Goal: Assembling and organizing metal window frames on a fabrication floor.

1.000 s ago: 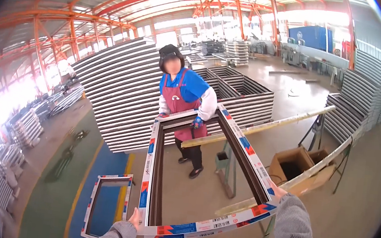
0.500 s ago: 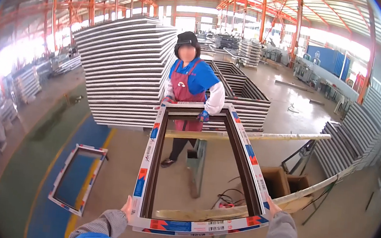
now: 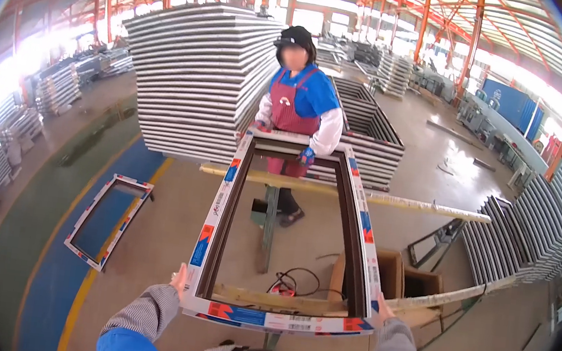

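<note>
A rectangular window frame (image 3: 278,319), dark inside and wrapped in white film with red and blue printing, lies between me and a co-worker (image 3: 295,101). My left hand (image 3: 179,280) grips its near left corner, thumb up along the outer side. At the near right corner my right hand (image 3: 385,311) holds the opposite side, fingers partly hidden. The co-worker's gloved hands (image 3: 306,155) are on the far end. Beneath the frame run two padded support rails, a far rail (image 3: 430,208) and a near rail (image 3: 294,303). Whether the frame rests on them I cannot tell.
A smaller wrapped frame (image 3: 87,219) stands low on the left, by the blue floor strip. Tall stacks of grey frames (image 3: 188,82) rise behind the co-worker; more stacked frames (image 3: 532,225) lean at right. Cardboard boxes (image 3: 389,274) and a black cable (image 3: 311,274) are below the rails.
My view has shifted. The far rail's left end now shows beyond the frame's left side. The co-worker's visible foot has moved right and farther back. Both my hands keep their hold.
</note>
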A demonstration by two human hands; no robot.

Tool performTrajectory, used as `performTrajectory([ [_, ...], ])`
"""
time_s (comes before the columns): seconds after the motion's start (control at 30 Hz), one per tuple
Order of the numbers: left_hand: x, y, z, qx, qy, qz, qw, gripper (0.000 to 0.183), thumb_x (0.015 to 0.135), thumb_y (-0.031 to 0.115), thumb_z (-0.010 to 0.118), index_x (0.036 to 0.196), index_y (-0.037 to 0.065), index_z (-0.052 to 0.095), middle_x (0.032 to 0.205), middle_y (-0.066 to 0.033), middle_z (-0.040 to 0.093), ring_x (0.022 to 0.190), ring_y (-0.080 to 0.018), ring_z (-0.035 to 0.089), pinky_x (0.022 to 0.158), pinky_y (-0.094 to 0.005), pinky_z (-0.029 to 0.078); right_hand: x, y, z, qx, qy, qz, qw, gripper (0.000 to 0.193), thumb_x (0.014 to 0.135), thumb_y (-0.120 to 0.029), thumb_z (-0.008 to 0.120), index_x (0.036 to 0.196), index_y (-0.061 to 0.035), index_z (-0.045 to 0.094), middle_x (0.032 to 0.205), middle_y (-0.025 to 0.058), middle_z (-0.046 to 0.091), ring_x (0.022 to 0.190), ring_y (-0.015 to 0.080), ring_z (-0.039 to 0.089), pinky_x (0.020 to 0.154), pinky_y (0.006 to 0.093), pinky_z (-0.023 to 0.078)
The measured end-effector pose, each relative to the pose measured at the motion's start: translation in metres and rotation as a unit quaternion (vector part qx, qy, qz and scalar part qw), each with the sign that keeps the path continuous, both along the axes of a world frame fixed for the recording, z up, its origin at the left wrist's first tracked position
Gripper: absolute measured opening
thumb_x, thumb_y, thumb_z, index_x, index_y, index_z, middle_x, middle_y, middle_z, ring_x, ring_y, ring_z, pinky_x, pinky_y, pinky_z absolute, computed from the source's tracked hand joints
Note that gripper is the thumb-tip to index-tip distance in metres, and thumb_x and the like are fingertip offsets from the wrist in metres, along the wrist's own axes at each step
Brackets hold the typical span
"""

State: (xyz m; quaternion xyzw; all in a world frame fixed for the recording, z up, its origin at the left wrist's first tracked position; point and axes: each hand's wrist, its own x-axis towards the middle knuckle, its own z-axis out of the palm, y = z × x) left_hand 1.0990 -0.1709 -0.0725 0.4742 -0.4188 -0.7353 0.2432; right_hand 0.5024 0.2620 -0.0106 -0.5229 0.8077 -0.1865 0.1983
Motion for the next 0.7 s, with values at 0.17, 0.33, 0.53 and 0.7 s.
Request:
performTrajectory([
  [0.17, 0.089, 0.013, -0.039, -0.086, -0.061, 0.231, 0.967, 0.065, 0.088, 0.06, 0.03, 0.121, 0.008, 0.051, 0.119, -0.011, 0.054, 0.106, -0.0221, 0.052, 0.088, -0.0369, 0.043, 0.063, -0.075, 0.028, -0.133, -0.409, -0.061, 0.901, 0.076, 0.088, -0.053, 0.037, 0.139, 0.0003, 0.017, 0.14, 0.0124, 0.031, 0.126, 0.0254, 0.034, 0.104, 0.0302, 0.024],
  [0.33, -0.033, 0.041, 0.088, -0.373, -0.545, -0.034, 0.75, 0.04, 0.088, 0.04, 0.04, 0.11, 0.009, 0.052, 0.096, -0.0197, 0.059, 0.095, -0.0382, 0.055, 0.078, -0.0458, 0.045, 0.107, -0.05, 0.09, -0.167, 0.221, -0.231, 0.933, 0.059, 0.079, -0.033, 0.056, 0.123, 0.0027, 0.038, 0.115, 0.0226, 0.048, 0.108, 0.0362, 0.044, 0.09, 0.0441, 0.037],
  [0.53, -0.036, 0.044, 0.126, -0.402, -0.364, -0.105, 0.834, 0.032, 0.082, 0.034, 0.05, 0.084, 0.006, 0.064, 0.076, -0.0172, 0.062, 0.078, -0.0314, 0.061, 0.071, -0.0446, 0.047, 0.245, -0.074, 0.123, -0.199, 0.226, 0.1, 0.948, 0.057, 0.061, -0.037, 0.069, 0.106, -0.0068, 0.052, 0.095, 0.0113, 0.054, 0.094, 0.0294, 0.053, 0.083, 0.0427, 0.04],
  [0.7, 0.005, -0.001, 0.114, -0.451, -0.474, -0.225, 0.722, 0.045, 0.086, 0.041, 0.046, 0.083, 0.0, 0.063, 0.074, -0.0174, 0.063, 0.073, -0.0273, 0.064, 0.067, -0.0412, 0.049, 0.271, -0.116, 0.099, -0.172, 0.193, 0.122, 0.958, 0.036, 0.061, -0.029, 0.067, 0.09, -0.0094, 0.056, 0.087, 0.0087, 0.055, 0.085, 0.0256, 0.057, 0.073, 0.0386, 0.045],
])
